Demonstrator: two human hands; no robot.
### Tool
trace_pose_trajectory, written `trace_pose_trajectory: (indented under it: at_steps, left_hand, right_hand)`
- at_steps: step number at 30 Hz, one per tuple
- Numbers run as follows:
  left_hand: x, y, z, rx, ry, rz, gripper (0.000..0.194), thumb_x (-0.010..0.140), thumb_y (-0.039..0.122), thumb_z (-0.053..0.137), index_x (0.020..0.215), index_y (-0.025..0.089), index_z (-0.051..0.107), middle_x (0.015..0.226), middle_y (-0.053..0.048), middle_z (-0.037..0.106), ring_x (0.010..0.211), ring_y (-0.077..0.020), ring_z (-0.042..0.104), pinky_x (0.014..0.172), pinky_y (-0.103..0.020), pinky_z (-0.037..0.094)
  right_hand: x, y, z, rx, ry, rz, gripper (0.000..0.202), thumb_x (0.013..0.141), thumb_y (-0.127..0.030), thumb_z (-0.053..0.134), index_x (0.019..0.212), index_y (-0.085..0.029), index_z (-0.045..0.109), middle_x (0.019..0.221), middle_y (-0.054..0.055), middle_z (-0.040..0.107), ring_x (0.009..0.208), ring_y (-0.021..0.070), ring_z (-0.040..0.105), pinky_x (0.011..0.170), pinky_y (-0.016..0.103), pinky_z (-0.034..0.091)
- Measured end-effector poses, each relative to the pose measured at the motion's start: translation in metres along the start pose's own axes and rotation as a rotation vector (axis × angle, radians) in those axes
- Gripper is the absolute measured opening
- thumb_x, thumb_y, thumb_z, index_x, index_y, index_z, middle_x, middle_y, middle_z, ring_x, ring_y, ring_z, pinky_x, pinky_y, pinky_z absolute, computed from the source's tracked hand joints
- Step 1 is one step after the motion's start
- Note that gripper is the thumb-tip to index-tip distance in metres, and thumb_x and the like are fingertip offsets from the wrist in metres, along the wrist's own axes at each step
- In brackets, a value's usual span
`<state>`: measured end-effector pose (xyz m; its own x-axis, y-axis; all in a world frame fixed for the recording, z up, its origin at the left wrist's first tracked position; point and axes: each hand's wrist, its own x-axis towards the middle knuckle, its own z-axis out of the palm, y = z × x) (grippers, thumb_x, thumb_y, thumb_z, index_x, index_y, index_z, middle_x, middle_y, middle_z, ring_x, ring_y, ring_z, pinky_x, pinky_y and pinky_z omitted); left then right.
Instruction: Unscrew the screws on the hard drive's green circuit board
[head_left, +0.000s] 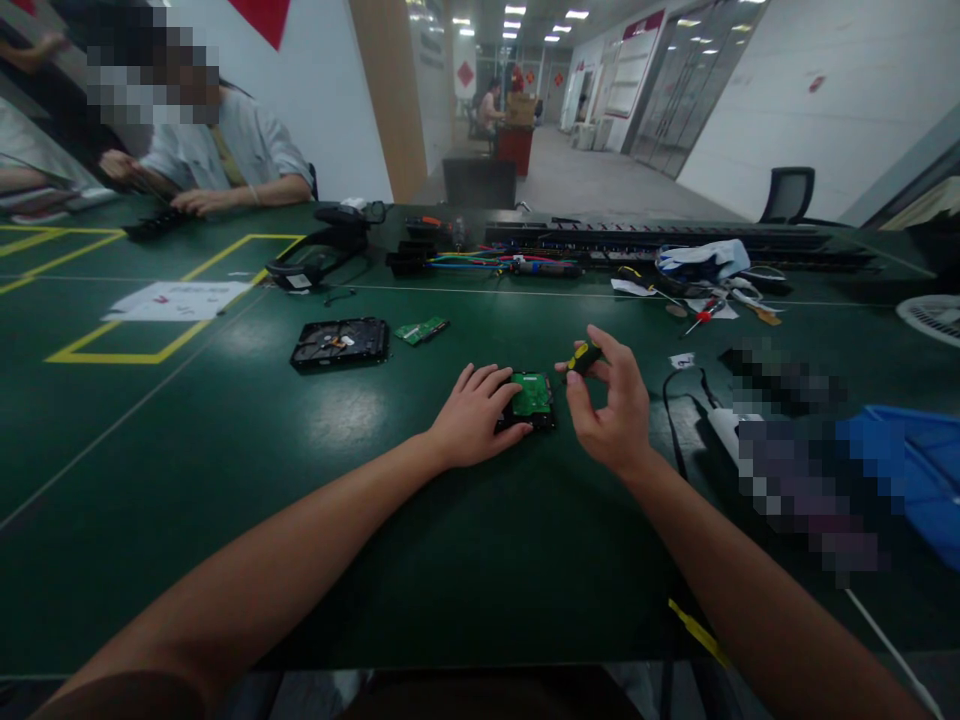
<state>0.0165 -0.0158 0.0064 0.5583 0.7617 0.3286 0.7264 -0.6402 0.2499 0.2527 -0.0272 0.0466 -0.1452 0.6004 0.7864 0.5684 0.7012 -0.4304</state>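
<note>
A hard drive with a green circuit board [533,394] on its upper face lies on the green table. My left hand [477,412] rests over the drive's left part, its fingers spread and covering that side. In my right hand [613,400], just right of the drive, a short black and yellow screwdriver [583,358] is pinched between thumb and fingers. Its tip is too small to make out near the drive's right edge. Farther left lie a black drive casing [340,343] and a loose green circuit board [422,331].
Cables and a long black rack [645,240] line the table's [420,570] far edge. A blue bin [911,470] and a strapped device [724,425] are at the right. White paper [176,300] lies at the left, near a seated person [232,150] across the table.
</note>
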Motion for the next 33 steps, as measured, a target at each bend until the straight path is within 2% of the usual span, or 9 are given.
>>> trace_pose_trajectory:
  at_steps: [5,9,15,19,26,30,33]
  left_hand:
    - [-0.0002,0.0013,-0.0024,0.012,-0.006,0.001,0.059,0.099,0.058,0.062,0.145,0.021,0.057,0.162,-0.014,0.050,0.154,-0.0389,0.040,0.131,-0.067,0.023]
    - [-0.0002,0.0008,-0.0026,0.017,-0.013,0.004,0.059,0.099,0.059,0.061,0.145,0.021,0.057,0.162,-0.014,0.050,0.154,-0.0390,0.040,0.131,-0.067,0.024]
    - [-0.0004,0.0002,-0.0011,0.015,-0.012,0.003,0.060,0.100,0.060,0.060,0.145,0.021,0.057,0.162,-0.014,0.050,0.153,-0.0387,0.041,0.131,-0.067,0.024]
    - [-0.0002,0.0016,-0.0024,0.005,-0.005,0.002,0.059,0.099,0.059,0.062,0.144,0.022,0.057,0.161,-0.014,0.051,0.153,-0.0383,0.041,0.131,-0.066,0.024]
    - [0.0000,0.0012,-0.0026,0.002,-0.008,-0.001,0.059,0.099,0.059,0.062,0.144,0.022,0.057,0.161,-0.014,0.050,0.154,-0.0382,0.040,0.131,-0.066,0.023]
    - [0.0000,0.0005,-0.0022,-0.001,-0.012,0.000,0.060,0.099,0.060,0.061,0.145,0.022,0.057,0.162,-0.014,0.050,0.154,-0.0389,0.040,0.131,-0.067,0.023]
    - [0.0001,0.0005,-0.0022,-0.007,-0.010,0.000,0.060,0.099,0.060,0.062,0.145,0.023,0.057,0.162,-0.014,0.050,0.154,-0.0390,0.039,0.131,-0.067,0.023]
  right_hand:
    - [0.0014,0.0028,-0.0002,-0.060,0.050,-0.026,0.065,0.096,-0.021,0.069,0.154,-0.036,0.046,0.130,0.009,0.060,0.103,0.0251,0.067,0.083,0.046,0.066]
    - [0.0042,0.0026,-0.0024,-0.134,0.097,-0.037,0.059,0.095,-0.024,0.072,0.150,-0.035,0.051,0.120,0.007,0.061,0.097,0.0235,0.066,0.081,0.045,0.065]
    - [0.0046,-0.0004,-0.0028,-0.113,0.073,-0.046,0.064,0.099,-0.021,0.065,0.158,-0.035,0.046,0.128,0.010,0.063,0.103,0.0257,0.069,0.085,0.047,0.067]
    - [0.0012,0.0025,-0.0007,-0.011,0.034,-0.010,0.068,0.100,-0.018,0.058,0.163,-0.035,0.039,0.137,0.012,0.059,0.105,0.0256,0.072,0.089,0.048,0.069]
    - [-0.0015,0.0065,0.0007,0.102,0.010,0.026,0.066,0.100,-0.017,0.059,0.161,-0.035,0.040,0.145,0.012,0.053,0.107,0.0250,0.074,0.094,0.050,0.068]
    - [-0.0001,0.0056,0.0004,0.011,0.058,0.025,0.065,0.096,-0.020,0.068,0.155,-0.036,0.046,0.139,0.010,0.056,0.105,0.0257,0.071,0.086,0.049,0.069]
    - [-0.0001,0.0078,0.0000,-0.054,0.112,0.025,0.061,0.092,-0.027,0.078,0.146,-0.033,0.050,0.130,0.010,0.057,0.096,0.0231,0.068,0.076,0.044,0.068]
